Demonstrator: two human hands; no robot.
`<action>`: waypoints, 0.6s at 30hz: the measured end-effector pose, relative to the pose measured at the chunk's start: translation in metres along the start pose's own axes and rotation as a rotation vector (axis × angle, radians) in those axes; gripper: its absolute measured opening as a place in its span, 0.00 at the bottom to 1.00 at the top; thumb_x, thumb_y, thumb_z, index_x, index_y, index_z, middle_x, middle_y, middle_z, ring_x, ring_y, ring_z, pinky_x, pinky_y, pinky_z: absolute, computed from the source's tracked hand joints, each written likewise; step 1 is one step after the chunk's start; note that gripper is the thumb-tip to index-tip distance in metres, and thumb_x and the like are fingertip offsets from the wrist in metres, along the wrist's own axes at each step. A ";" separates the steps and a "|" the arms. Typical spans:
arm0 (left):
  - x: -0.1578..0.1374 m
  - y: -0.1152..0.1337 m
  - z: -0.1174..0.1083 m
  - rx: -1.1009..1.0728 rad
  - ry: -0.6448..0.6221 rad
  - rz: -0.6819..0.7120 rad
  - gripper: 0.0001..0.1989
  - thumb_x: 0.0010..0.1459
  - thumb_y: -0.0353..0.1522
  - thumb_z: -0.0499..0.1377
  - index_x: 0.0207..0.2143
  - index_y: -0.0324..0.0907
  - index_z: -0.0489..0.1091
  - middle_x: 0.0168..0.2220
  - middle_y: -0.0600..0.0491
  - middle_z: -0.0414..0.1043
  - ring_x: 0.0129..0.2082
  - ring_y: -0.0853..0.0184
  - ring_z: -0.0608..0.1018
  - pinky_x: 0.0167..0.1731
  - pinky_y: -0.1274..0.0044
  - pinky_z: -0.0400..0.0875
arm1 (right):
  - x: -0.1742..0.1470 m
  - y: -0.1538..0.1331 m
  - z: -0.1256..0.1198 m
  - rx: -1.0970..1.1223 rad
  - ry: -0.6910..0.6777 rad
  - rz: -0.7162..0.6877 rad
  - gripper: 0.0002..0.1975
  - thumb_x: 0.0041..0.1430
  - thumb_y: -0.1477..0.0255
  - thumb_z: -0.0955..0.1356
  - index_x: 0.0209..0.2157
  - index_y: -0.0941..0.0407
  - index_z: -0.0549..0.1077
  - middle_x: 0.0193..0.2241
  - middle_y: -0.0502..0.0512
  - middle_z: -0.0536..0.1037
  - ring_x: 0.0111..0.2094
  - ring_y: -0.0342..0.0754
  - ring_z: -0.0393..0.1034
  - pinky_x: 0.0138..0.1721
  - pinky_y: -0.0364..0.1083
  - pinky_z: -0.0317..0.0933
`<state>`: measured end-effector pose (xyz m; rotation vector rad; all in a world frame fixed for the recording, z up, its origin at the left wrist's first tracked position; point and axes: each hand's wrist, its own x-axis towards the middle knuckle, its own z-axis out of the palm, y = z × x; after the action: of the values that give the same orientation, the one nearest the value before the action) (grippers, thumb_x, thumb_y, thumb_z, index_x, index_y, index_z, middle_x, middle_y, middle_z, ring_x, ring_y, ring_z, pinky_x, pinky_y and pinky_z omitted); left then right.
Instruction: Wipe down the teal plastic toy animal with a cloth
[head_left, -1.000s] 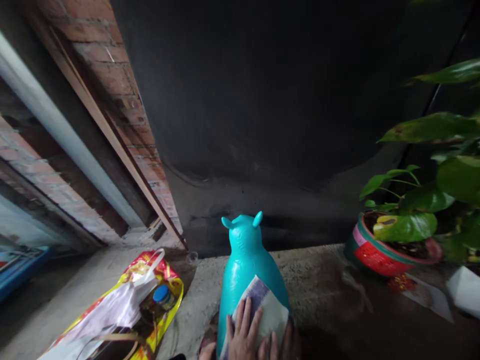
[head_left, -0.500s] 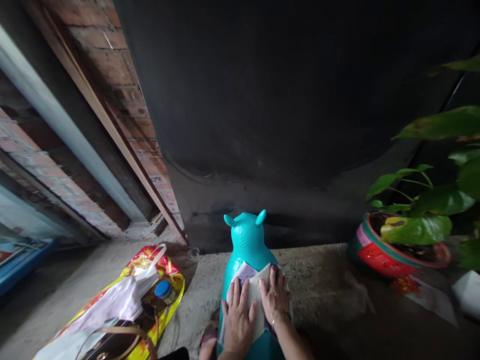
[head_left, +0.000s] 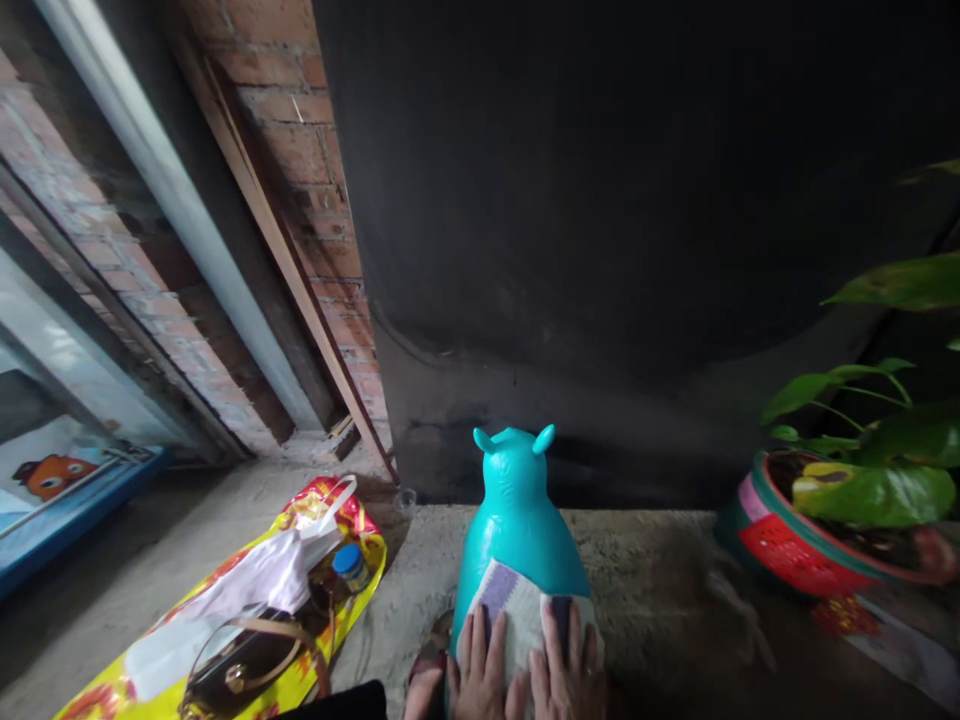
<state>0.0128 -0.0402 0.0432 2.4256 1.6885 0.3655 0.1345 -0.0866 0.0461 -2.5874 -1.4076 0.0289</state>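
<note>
Head view: both hands sit at the bottom edge, side by side and touching. The left hand (head_left: pixel 480 675) lies flat, fingers spread, pressing on a white cloth with a purple-grey patch (head_left: pixel 517 625). The right hand (head_left: pixel 562 670) is flat too, fingers stretched forward over the same cloth, palm down, not curled round anything. Under the cloth is the smooth turquoise plastic animal-shaped toy with two small ears (head_left: pixel 517 515); it stands upright on the rough concrete floor (head_left: pixel 652 590), its back under the hands and its head just ahead of the fingertips, facing the dark wall (head_left: pixel 600 220).

Left of the left hand, near it on the floor, lies a yellow and red printed plastic bag (head_left: pixel 345 590), open, with a white plastic bag (head_left: pixel 247 590), a blue-capped jar (head_left: pixel 349 565) and a dark handbag with a brown strap (head_left: pixel 240 665) in it. Well off to the right of the right hand stands a red and green round plant pot (head_left: pixel 787 550) with broad green leaves (head_left: pixel 877 490). Ahead and left rises a brick wall (head_left: pixel 307 150).
</note>
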 end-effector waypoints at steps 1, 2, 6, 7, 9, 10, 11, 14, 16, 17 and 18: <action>0.006 0.001 -0.002 -0.015 -0.036 -0.027 0.29 0.59 0.38 0.52 0.63 0.51 0.58 0.68 0.48 0.52 0.67 0.54 0.59 0.60 0.53 0.61 | 0.012 -0.005 -0.011 -0.016 -0.061 0.016 0.26 0.66 0.62 0.57 0.64 0.47 0.58 0.66 0.60 0.56 0.63 0.72 0.54 0.53 0.69 0.59; 0.013 0.002 -0.004 -0.035 -0.083 -0.058 0.28 0.60 0.38 0.51 0.63 0.51 0.57 0.68 0.48 0.51 0.67 0.54 0.58 0.60 0.52 0.60 | 0.024 -0.010 -0.021 -0.032 -0.111 0.034 0.26 0.67 0.63 0.57 0.65 0.46 0.56 0.67 0.59 0.54 0.64 0.71 0.51 0.53 0.69 0.60; 0.046 0.009 -0.015 -0.114 -0.240 -0.174 0.28 0.64 0.39 0.45 0.66 0.50 0.51 0.71 0.48 0.43 0.69 0.54 0.52 0.62 0.51 0.57 | 0.074 -0.032 -0.042 -0.062 -0.182 0.057 0.27 0.69 0.63 0.56 0.67 0.43 0.46 0.69 0.59 0.45 0.67 0.68 0.43 0.55 0.69 0.56; 0.054 0.011 -0.017 -0.124 -0.248 -0.198 0.28 0.64 0.39 0.43 0.67 0.49 0.49 0.71 0.48 0.42 0.70 0.55 0.51 0.62 0.51 0.56 | 0.084 -0.036 -0.042 -0.063 -0.179 0.053 0.27 0.69 0.62 0.56 0.67 0.43 0.45 0.69 0.59 0.44 0.68 0.68 0.42 0.56 0.69 0.55; 0.070 0.014 -0.019 -0.135 -0.249 -0.243 0.28 0.65 0.39 0.41 0.67 0.49 0.47 0.71 0.47 0.41 0.70 0.56 0.51 0.62 0.51 0.56 | 0.103 -0.045 -0.041 -0.073 -0.171 0.057 0.28 0.69 0.61 0.56 0.67 0.43 0.43 0.70 0.59 0.43 0.68 0.68 0.39 0.56 0.70 0.54; 0.076 0.015 -0.020 -0.136 -0.252 -0.259 0.28 0.66 0.39 0.40 0.67 0.49 0.46 0.71 0.47 0.41 0.70 0.56 0.51 0.62 0.51 0.56 | 0.110 -0.049 -0.041 -0.081 -0.165 0.061 0.28 0.69 0.61 0.56 0.67 0.43 0.43 0.70 0.59 0.42 0.68 0.68 0.39 0.56 0.71 0.53; 0.081 0.015 -0.020 -0.137 -0.253 -0.271 0.28 0.66 0.39 0.40 0.67 0.49 0.46 0.71 0.46 0.42 0.70 0.56 0.51 0.62 0.51 0.56 | 0.116 -0.052 -0.041 -0.089 -0.159 0.066 0.28 0.69 0.61 0.55 0.67 0.43 0.42 0.70 0.59 0.41 0.68 0.68 0.38 0.57 0.72 0.52; 0.088 0.016 -0.020 -0.132 -0.235 -0.264 0.28 0.66 0.38 0.40 0.67 0.48 0.47 0.71 0.45 0.42 0.69 0.56 0.52 0.61 0.51 0.58 | 0.120 -0.055 -0.042 -0.092 -0.154 0.067 0.27 0.69 0.63 0.55 0.67 0.44 0.43 0.70 0.59 0.42 0.68 0.67 0.39 0.56 0.72 0.53; 0.083 0.013 -0.017 -0.126 -0.199 -0.247 0.28 0.66 0.38 0.40 0.67 0.47 0.48 0.70 0.45 0.44 0.69 0.55 0.54 0.59 0.51 0.60 | 0.111 -0.049 -0.039 -0.074 -0.127 0.039 0.27 0.69 0.64 0.55 0.67 0.45 0.45 0.69 0.59 0.44 0.68 0.66 0.41 0.56 0.70 0.55; 0.077 0.011 -0.014 -0.123 -0.177 -0.241 0.28 0.65 0.38 0.41 0.67 0.46 0.49 0.70 0.44 0.46 0.68 0.54 0.56 0.59 0.51 0.61 | 0.102 -0.044 -0.034 -0.064 -0.096 0.008 0.27 0.68 0.65 0.55 0.67 0.46 0.47 0.69 0.59 0.45 0.68 0.66 0.42 0.55 0.69 0.56; 0.070 0.009 -0.010 -0.122 -0.157 -0.231 0.28 0.65 0.38 0.43 0.66 0.46 0.51 0.69 0.44 0.48 0.67 0.53 0.58 0.59 0.51 0.62 | 0.091 -0.038 -0.027 -0.056 -0.055 -0.030 0.27 0.67 0.65 0.55 0.67 0.46 0.49 0.69 0.58 0.46 0.67 0.66 0.44 0.55 0.69 0.57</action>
<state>0.0412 0.0227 0.0625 2.0874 1.7946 0.2313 0.1562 0.0052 0.0862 -2.6285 -1.4868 0.0572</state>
